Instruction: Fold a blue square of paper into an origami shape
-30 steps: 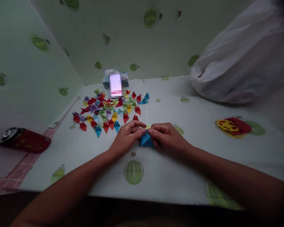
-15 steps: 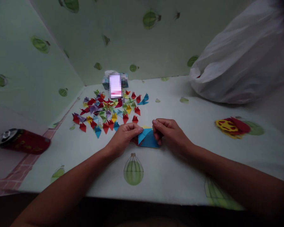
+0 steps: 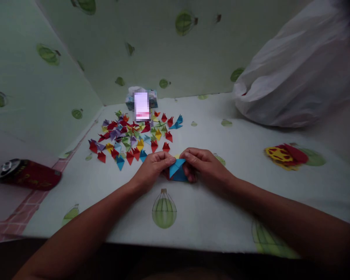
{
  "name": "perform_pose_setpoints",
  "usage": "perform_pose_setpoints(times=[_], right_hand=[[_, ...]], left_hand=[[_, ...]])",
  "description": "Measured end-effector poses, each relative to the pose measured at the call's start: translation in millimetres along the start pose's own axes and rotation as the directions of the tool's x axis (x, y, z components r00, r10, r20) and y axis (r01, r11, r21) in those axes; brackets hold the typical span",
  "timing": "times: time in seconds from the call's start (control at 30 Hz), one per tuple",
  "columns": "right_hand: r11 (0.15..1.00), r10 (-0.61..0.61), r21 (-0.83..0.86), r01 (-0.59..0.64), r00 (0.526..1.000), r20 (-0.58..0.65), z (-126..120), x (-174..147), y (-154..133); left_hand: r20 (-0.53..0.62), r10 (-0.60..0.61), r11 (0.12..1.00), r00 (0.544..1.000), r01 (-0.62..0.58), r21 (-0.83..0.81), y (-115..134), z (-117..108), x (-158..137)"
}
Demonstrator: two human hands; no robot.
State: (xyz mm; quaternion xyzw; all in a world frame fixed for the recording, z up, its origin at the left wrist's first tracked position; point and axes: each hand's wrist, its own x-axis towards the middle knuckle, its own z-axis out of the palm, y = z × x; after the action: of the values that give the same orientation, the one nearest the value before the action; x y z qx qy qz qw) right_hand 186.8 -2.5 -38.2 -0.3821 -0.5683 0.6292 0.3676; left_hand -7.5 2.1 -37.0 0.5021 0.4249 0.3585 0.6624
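A partly folded sheet of blue origami paper [image 3: 177,171] is held between my two hands, just above the near middle of the table. A lighter blue triangular flap lies over its front, and a bit of yellow shows at its top edge. My left hand [image 3: 154,166] pinches the upper left corner with thumb and fingers. On the other side my right hand [image 3: 200,163] grips the upper right, its thumb at the top edge and curled fingers covering the right part of the paper. Beyond my left hand lie many small folded paper pieces [image 3: 130,156] in several colours.
A phone [image 3: 142,105] leans on a tissue box [image 3: 154,98] behind the folded pieces. Far left lies a red can [image 3: 32,174] on its side. To the right are yellow and red paper cut-outs [image 3: 281,155] and a large white plastic bag [image 3: 291,77].
My right hand has moved slightly left and closed onto the paper's upper right edge, covering more of it. My left hand keeps its pinch.
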Motion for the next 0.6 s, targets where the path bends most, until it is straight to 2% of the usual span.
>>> perform_pose_setpoints(times=[0.17, 0.3, 0.6], right_hand=[[0.995, -0.099, -0.025, 0.099, 0.995, -0.02, -1.6, 1.0, -0.4], [0.974, -0.178, -0.153, 0.166, 0.982, -0.063, 0.0, 0.4, 1.2], [0.981, -0.131, -0.155, 0.12, 0.989, -0.065, 2.0, 0.6, 0.0]], left_hand=[[-0.039, -0.026, 0.996, 0.999, 0.022, -0.085, 1.9, 1.4, 1.3], [-0.031, -0.032, 0.995, 0.999, 0.029, -0.097, 1.4, 1.8, 1.5], [-0.008, 0.045, 0.999, 0.999, -0.045, -0.004, -2.6, -0.5, 1.7]])
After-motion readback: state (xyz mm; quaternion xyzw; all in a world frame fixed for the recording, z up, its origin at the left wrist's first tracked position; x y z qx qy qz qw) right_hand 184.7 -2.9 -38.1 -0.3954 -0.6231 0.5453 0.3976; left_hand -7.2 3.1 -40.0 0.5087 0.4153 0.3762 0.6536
